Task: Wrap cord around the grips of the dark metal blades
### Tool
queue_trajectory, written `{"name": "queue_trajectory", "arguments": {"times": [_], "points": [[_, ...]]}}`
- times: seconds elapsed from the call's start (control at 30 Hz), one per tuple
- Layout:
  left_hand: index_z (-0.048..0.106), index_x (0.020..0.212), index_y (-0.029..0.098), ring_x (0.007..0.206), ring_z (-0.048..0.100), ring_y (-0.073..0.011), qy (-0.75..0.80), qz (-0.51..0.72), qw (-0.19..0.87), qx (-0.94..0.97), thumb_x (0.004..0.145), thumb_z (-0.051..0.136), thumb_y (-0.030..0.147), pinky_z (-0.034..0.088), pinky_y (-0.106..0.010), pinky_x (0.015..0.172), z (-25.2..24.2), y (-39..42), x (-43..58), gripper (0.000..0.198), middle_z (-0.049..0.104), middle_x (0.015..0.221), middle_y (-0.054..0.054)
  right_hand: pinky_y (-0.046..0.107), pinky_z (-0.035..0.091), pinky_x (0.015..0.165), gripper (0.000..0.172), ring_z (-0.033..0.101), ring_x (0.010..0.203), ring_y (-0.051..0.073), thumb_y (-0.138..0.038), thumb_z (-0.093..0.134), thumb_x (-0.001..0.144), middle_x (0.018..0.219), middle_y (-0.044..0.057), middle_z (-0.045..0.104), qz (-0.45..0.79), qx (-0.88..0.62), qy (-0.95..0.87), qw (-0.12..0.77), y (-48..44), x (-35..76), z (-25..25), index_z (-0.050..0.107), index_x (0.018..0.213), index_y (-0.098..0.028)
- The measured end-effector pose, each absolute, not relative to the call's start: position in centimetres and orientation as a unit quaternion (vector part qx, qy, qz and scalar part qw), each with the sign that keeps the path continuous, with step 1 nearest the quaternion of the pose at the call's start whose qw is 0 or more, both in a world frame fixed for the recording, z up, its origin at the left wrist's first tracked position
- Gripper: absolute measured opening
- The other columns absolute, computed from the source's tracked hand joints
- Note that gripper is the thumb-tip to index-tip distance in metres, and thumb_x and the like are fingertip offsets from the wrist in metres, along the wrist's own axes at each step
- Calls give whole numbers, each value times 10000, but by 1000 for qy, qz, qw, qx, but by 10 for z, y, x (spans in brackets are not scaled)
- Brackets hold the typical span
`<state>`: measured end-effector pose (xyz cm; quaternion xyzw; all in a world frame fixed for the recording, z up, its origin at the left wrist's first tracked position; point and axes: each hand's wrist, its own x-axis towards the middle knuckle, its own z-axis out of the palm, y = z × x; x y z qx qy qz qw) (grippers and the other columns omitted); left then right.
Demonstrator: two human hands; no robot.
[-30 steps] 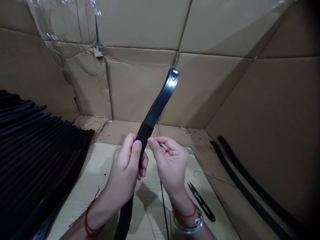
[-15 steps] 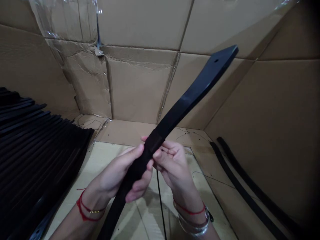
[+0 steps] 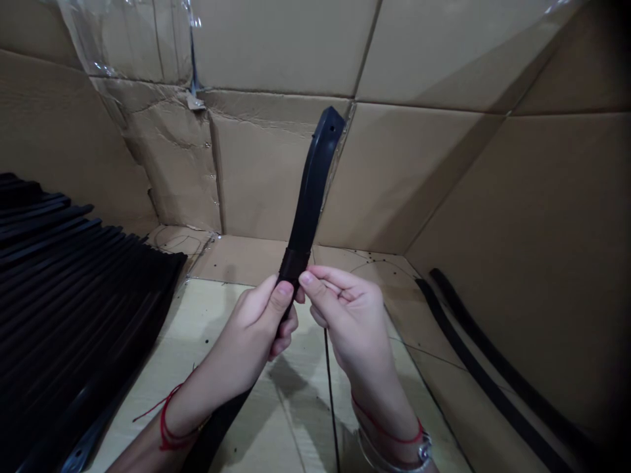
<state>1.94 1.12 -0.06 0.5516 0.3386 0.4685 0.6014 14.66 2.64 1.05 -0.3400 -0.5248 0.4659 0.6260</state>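
Note:
A long black curved strip (image 3: 312, 187), with a small hole near its angled tip, slants upward in front of me. Around its middle sits a dark wrapped band (image 3: 294, 263). My left hand (image 3: 259, 318) is closed round the strip just below the band, thumb on top. My right hand (image 3: 352, 312) pinches thumb and forefinger together at the band's right edge; the pinched spot itself is mostly hidden. From beneath this hand a thin black cord (image 3: 329, 381) hangs down. The strip's lower end runs under my left forearm and out of view.
On the left lies a large stack of similar black strips (image 3: 83, 315). Two more curved black strips (image 3: 473, 368) lie at the right. Cardboard walls (image 3: 276, 171) stand behind and beside the pale work surface (image 3: 197, 341), and loose threads lie near its edges.
The strip has swung more upright, its tip moving left, and turned so that another face shows. My right hand has moved slightly right, still pinching at the band, and the cord has shifted right.

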Motion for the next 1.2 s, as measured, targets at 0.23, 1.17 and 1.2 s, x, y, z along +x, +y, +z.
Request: {"name": "queue_trajectory", "arguments": {"times": [0.23,1.17,1.2], "points": [[526,862,181,323,377,-48,166,429,751,474,947,378,533,309,-141,336,-6,11,10,391,470,495,60,191,224,350,340,333,357,50,-438,745,744,469,-35,559,585,-251,-532,558,32,149,0,729,932,-155],[472,943,226,362,302,-19,252,503,688,459,964,419,422,239,-106,344,6,3,19,203,426,584,83,190,206,362,181,245,402,37,-305,791,726,510,-72,435,525,-252,-481,656,30,141,1,747,857,-188],[468,947,230,318,265,-17,219,470,731,443,965,406,420,218,-107,311,6,6,15,200,429,553,90,185,179,361,212,231,401,31,-327,791,724,510,-70,442,557,-238,-487,629,31,143,1,746,869,-179]]}}
